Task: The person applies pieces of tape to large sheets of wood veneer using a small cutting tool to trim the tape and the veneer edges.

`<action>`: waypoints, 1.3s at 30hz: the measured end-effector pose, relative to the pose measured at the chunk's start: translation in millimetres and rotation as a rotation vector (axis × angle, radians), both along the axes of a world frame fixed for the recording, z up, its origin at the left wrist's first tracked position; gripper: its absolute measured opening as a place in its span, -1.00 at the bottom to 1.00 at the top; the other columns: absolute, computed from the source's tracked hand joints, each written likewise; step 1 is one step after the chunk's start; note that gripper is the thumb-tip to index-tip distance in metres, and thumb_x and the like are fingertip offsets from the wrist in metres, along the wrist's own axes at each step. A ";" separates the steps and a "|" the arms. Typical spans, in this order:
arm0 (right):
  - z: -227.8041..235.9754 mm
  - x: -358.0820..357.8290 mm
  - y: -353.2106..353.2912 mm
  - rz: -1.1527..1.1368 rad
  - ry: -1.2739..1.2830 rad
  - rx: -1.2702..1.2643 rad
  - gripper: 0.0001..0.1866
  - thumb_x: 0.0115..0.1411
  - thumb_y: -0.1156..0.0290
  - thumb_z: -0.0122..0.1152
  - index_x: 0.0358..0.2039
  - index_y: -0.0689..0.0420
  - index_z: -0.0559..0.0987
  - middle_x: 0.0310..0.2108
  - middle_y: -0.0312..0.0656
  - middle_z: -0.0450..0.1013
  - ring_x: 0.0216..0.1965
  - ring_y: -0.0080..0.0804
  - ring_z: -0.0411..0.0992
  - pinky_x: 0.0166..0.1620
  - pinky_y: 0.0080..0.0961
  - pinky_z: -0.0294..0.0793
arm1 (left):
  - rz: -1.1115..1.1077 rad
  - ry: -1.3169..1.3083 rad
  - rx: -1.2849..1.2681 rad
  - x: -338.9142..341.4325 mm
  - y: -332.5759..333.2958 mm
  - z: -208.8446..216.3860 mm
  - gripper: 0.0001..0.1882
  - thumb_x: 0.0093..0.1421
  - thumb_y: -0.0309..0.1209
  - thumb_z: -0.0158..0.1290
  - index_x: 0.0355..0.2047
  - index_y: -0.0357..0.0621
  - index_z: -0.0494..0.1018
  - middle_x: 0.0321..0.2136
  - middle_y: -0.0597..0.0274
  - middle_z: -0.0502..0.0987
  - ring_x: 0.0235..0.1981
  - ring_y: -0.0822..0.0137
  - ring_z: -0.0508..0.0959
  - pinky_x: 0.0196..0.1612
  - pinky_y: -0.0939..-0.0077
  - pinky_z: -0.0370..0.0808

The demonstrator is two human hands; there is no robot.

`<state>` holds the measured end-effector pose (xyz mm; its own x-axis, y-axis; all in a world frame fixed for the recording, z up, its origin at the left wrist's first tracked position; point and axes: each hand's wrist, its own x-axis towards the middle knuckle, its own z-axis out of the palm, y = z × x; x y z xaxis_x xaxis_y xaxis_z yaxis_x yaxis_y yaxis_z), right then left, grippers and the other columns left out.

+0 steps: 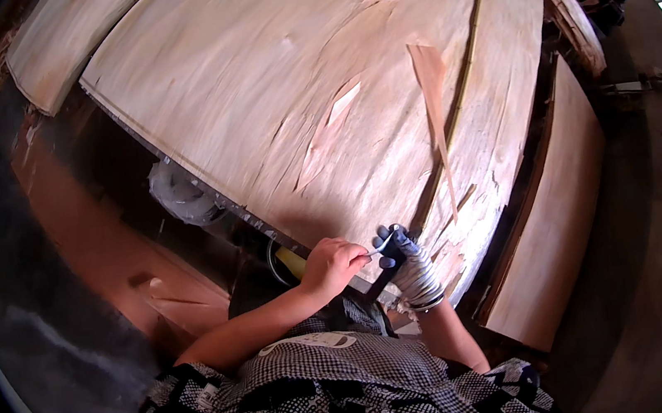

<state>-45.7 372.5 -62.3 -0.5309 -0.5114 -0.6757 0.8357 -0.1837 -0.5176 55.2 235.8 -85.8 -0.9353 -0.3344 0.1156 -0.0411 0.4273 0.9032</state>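
My left hand is bare and closed, pinching the end of a thin, pale grey strip. The strip runs across to the fingertips of my right hand, which wears a striped white glove with dark grey-blue fingers. Those gloved fingers are bent; a dark, narrow object shows under them, slanting down toward my apron, and its kind is unclear. Both hands are over the near edge of a large stack of pale wood veneer sheets.
A narrow pointed veneer piece lies on the stack, left of a long dark gap. The top sheet has a torn opening. Another veneer stack stands to the right. Left below are a plastic-wrapped bundle and a reddish board.
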 end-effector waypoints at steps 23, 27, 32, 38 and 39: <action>22.5 21.5 -79.9 0.398 0.222 0.430 -0.79 0.07 0.31 0.19 -0.34 0.17 0.50 -0.60 -0.33 0.45 -0.68 -0.68 0.34 -0.67 -0.78 0.20 | 0.198 -0.146 0.585 -9.4 -70.2 -8.2 -0.93 0.05 -0.55 0.09 -0.53 -0.30 0.45 -0.58 0.33 0.51 -0.52 0.61 0.45 -0.43 0.70 0.39; -28.8 -17.1 -99.4 0.588 0.695 0.636 -0.88 0.11 0.48 0.08 -0.40 0.29 0.49 -0.60 -0.18 0.46 -0.69 -0.54 0.36 -0.65 -0.62 0.34 | 0.505 -0.003 0.689 -2.5 -95.3 -46.9 -0.88 0.02 -0.54 0.09 -0.38 -0.25 0.43 -0.49 0.28 0.51 -0.48 0.55 0.46 -0.40 0.68 0.39; -33.5 -51.2 -168.3 0.680 0.650 0.529 -0.86 0.09 0.45 0.12 -0.43 0.29 0.48 -0.66 -0.20 0.44 -0.73 -0.55 0.34 -0.65 -0.59 0.34 | 0.447 -0.113 -0.266 -19.9 -130.0 -28.7 -0.51 -0.05 -0.57 0.06 -0.04 -0.15 0.30 -0.05 0.13 0.36 -0.04 0.24 0.36 0.02 0.36 0.24; -73.4 -44.5 -162.1 0.609 0.774 0.647 -0.75 -0.01 0.36 0.27 -0.48 0.29 0.46 -0.68 -0.19 0.42 -0.73 -0.55 0.34 -0.68 -0.57 0.33 | 0.087 -0.207 -0.632 -21.0 -133.8 -60.7 -0.43 0.05 -0.38 0.00 0.10 -0.20 0.17 0.16 0.16 0.13 0.19 0.28 0.12 0.23 0.31 -0.03; -67.3 -42.0 -154.1 0.682 0.754 0.778 -0.73 -0.03 0.31 0.27 -0.45 0.26 0.47 -0.64 -0.09 0.45 -0.67 -0.36 0.42 -0.58 -0.44 0.40 | 0.092 -0.230 -0.657 -19.1 -134.8 -62.5 -0.43 0.06 -0.37 0.00 0.10 -0.21 0.17 0.16 0.15 0.13 0.19 0.27 0.12 0.23 0.31 -0.02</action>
<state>-87.7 218.4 -129.6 -0.6992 -0.4374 -0.5656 0.0946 0.7275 -0.6795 36.2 101.0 -148.3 -0.9317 -0.3416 0.1236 -0.2620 0.8675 0.4228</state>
